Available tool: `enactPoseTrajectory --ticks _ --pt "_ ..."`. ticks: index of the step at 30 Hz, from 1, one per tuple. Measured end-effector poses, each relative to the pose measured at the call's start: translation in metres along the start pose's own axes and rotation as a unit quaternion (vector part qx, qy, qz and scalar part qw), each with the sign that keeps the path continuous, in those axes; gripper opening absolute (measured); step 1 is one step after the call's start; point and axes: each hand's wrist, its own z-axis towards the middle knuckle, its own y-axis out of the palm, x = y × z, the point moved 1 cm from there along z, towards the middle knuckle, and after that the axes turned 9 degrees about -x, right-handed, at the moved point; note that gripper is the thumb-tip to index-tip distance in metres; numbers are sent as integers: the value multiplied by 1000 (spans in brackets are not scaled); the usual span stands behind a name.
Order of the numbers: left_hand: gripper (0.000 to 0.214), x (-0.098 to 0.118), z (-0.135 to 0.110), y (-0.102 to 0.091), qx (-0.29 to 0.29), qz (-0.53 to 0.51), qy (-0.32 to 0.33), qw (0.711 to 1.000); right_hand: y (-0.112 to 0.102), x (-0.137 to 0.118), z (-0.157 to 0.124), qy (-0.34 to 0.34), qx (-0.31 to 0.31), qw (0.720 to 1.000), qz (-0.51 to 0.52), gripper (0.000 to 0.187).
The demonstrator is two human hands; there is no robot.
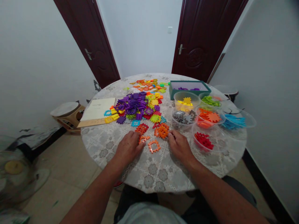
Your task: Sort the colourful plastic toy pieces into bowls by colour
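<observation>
Hands lie flat on table (151, 174): left hand (128, 148) left of orange tile (154, 146), right hand (180, 146) right; fingers together, gripping nothing.

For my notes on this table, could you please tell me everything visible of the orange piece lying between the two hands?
The orange piece is a flat open frame of glossy-looking plastic with toothed edges, roughly house-shaped. It lies flat on the patterned tablecloth, between the left hand and the right hand, touching neither; nothing rests on it.

Home room: round table (151, 174) under floral cloth, toy tiles (135, 105), dark wooden doors (203, 37), tiled floor (70, 168), stool (67, 113).
</observation>
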Motion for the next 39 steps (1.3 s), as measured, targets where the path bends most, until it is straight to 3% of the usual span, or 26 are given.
enactPoseTrajectory --ticks 3,7,12,16,25,33,39 --pt "23 5 -3 -1 -42 13 -18 999 0 -1 -1 -3 -10 1000 7 28" --pt "30 5 -2 1 -35 -35 -25 998 0 -4 -2 3 -21 1000 11 27" --pt "41 17 -10 10 2 -103 30 994 -4 -5 -3 31 -6 999 15 26" --pt "50 35 -11 19 -38 -53 66 996 -6 -4 -3 57 -3 998 15 27" --pt "32 44 0 16 -100 -30 86 991 -3 -2 -3 34 -15 999 27 24" --pt "44 37 1 26 -51 -125 101 986 2 -13 -11 -27 -72 997 21 24" --pt "53 40 2 25 -29 -239 83 967 3 -17 -10 -7 -91 996 9 24"
